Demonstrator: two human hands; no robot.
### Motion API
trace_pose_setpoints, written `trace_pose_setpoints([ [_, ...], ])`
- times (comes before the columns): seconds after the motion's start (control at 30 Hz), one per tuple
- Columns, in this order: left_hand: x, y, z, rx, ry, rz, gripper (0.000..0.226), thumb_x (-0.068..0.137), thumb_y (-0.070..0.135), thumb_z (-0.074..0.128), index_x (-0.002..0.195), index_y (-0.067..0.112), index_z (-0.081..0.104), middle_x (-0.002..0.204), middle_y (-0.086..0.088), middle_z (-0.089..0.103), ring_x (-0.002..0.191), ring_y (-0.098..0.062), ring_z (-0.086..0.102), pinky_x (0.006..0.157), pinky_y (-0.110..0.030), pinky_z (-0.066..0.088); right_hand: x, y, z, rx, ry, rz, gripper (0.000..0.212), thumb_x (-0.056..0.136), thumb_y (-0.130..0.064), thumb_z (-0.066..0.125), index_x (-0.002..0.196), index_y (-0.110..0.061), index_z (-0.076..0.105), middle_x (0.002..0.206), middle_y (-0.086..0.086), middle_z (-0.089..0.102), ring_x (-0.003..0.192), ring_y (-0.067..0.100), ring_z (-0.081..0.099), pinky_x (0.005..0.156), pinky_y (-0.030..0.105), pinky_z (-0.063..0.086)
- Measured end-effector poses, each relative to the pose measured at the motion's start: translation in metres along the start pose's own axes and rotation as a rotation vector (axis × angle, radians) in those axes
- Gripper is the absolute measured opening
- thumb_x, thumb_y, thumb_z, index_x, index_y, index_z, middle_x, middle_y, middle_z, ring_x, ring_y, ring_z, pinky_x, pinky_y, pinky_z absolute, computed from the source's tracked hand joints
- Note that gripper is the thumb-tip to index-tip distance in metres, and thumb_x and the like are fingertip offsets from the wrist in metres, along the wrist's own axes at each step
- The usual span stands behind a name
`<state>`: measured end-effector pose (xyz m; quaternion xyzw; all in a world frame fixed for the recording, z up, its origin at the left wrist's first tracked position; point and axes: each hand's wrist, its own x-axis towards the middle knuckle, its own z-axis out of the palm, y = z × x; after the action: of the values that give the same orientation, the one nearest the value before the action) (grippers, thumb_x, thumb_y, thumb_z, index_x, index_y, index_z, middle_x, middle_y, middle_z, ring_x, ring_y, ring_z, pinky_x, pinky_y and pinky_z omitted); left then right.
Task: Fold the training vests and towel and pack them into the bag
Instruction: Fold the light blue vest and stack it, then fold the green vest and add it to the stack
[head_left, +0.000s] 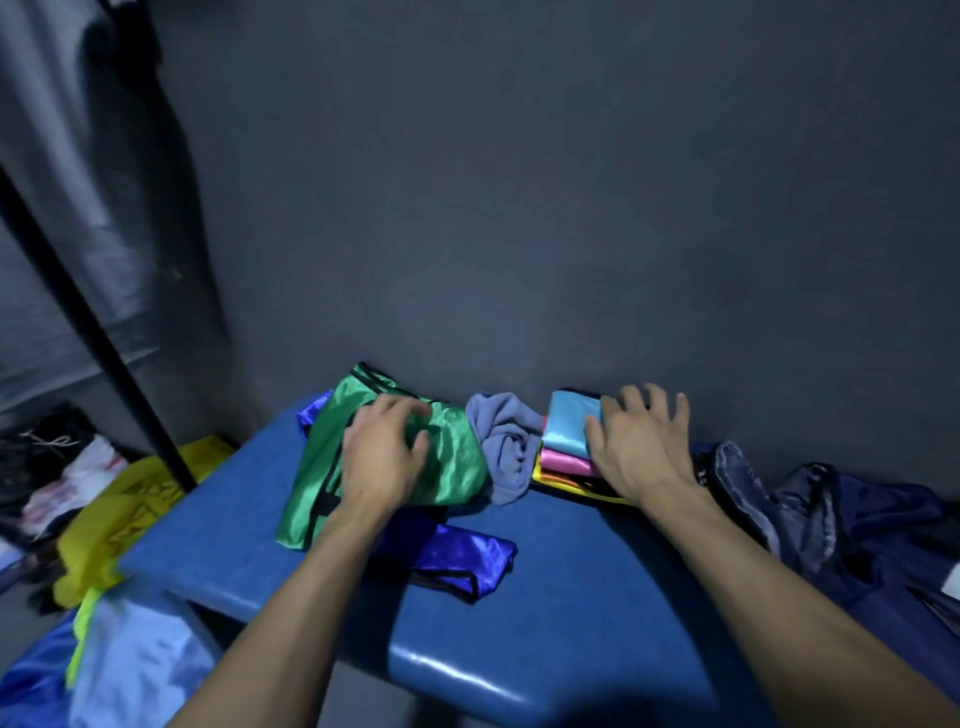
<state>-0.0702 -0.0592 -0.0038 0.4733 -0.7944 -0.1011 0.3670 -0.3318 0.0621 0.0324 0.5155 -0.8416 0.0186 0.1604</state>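
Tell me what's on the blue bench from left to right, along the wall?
Green vest under the left hand → crumpled grey-purple towel → stack of folded vests, light blue on top, under the right hand → dark blue bag.

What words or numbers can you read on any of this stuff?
None can be read.
Yellow bag: dark marks, too blurred to read.
White cloth on the floor: red marks, too blurred.
Green vest, blue vest, grey towel and folded stack: no text showing.
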Motion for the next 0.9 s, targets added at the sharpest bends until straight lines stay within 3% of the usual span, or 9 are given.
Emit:
trace_pose_setpoints([
  [0.13,-0.010,-0.031,-0.017,0.169,-0.188,-0.166,0.067,0.085,0.047,0.076,0.146,0.035,0.050,0.148,0.006,0.046,0.132,-0.032,0.042,0.106,-0.048,0.038,-0.009,-0.045,-0.007,0.153,0.130,-0.214,0.057,0.091,-0.046,0.029,0.105,-0.012,0.072,0.104,0.010,0.067,0.102,0.036,0.059,0.085,0.047,0.049],
  [0.23,-0.015,-0.042,-0.017,0.208,-0.255,-0.144,0.027,0.092,0.045,0.069,0.117,0.037,0.065,0.127,0.007,0.059,0.124,-0.029,0.048,0.101,-0.042,0.037,-0.016,-0.089,-0.010,0.287,-0.038,-0.390,0.055,0.092,-0.051,0.044,0.133,-0.017,0.059,0.126,0.009,0.059,0.115,0.035,0.055,0.092,0.046,0.046],
  [0.3,-0.013,-0.046,-0.024,0.141,-0.174,-0.151,0.006,0.096,0.036,0.065,0.098,0.031,0.066,0.107,0.007,0.068,0.113,-0.029,0.054,0.094,-0.041,0.038,-0.018,-0.115,-0.006,0.263,-0.178,-0.468,0.074,0.089,-0.053,0.061,0.154,-0.025,0.037,0.148,0.005,0.044,0.130,0.034,0.046,0.103,0.046,0.040],
  [0.4,-0.003,-0.048,-0.040,-0.010,0.046,-0.161,0.006,0.098,0.027,0.063,0.092,0.026,0.063,0.091,0.005,0.070,0.099,-0.031,0.060,0.085,-0.042,0.043,-0.015,-0.140,0.000,0.211,-0.257,-0.467,0.089,0.087,-0.045,0.071,0.160,-0.031,0.022,0.158,0.003,0.030,0.137,0.036,0.038,0.108,0.048,0.039],
  [0.57,0.005,-0.043,-0.075,-0.527,0.324,-0.203,0.013,0.098,0.013,0.066,0.088,0.019,0.061,0.079,0.011,0.064,0.074,-0.003,0.059,0.075,-0.025,0.047,-0.005,-0.159,0.014,0.231,-0.171,-0.397,0.047,0.094,-0.025,0.058,0.141,-0.026,0.055,0.142,0.003,0.049,0.125,0.035,0.051,0.092,0.044,0.050],
  [0.67,0.000,-0.042,-0.081,-0.579,0.193,-0.136,0.015,0.093,0.013,0.072,0.091,0.023,0.061,0.085,0.012,0.067,0.079,0.000,0.062,0.078,-0.026,0.049,0.007,-0.170,-0.003,0.623,-0.056,-0.217,0.027,0.094,-0.013,0.052,0.114,-0.018,0.070,0.114,0.006,0.069,0.104,0.034,0.064,0.077,0.042,0.052],
  [0.73,-0.008,-0.038,-0.080,-0.468,0.130,-0.041,0.029,0.086,0.026,0.080,0.106,0.026,0.058,0.101,0.011,0.065,0.097,-0.005,0.062,0.090,-0.027,0.049,0.022,-0.177,-0.030,0.989,-0.026,-0.034,0.022,0.091,-0.013,0.057,0.100,-0.019,0.075,0.098,0.003,0.076,0.096,0.028,0.069,0.081,0.041,0.054],
  [0.83,-0.015,-0.033,-0.081,-0.312,0.114,0.023,0.088,0.068,0.058,0.081,0.142,0.032,0.041,0.136,0.005,0.047,0.127,-0.014,0.044,0.110,-0.030,0.035,0.039,-0.187,-0.083,1.629,-0.028,0.189,0.018,0.087,-0.011,0.055,0.084,-0.019,0.071,0.080,0.004,0.072,0.074,0.024,0.070,0.066,0.039,0.063],
  [0.9,-0.018,-0.034,-0.078,-0.191,0.049,-0.062,0.123,0.061,0.062,0.085,0.159,0.036,0.014,0.150,-0.001,0.034,0.137,-0.022,0.034,0.116,-0.040,0.030,0.047,-0.186,-0.119,1.995,-0.076,0.264,0.024,0.097,-0.001,0.047,0.088,-0.017,0.063,0.074,0.008,0.066,0.056,0.016,0.064,0.054,0.030,0.057],
])
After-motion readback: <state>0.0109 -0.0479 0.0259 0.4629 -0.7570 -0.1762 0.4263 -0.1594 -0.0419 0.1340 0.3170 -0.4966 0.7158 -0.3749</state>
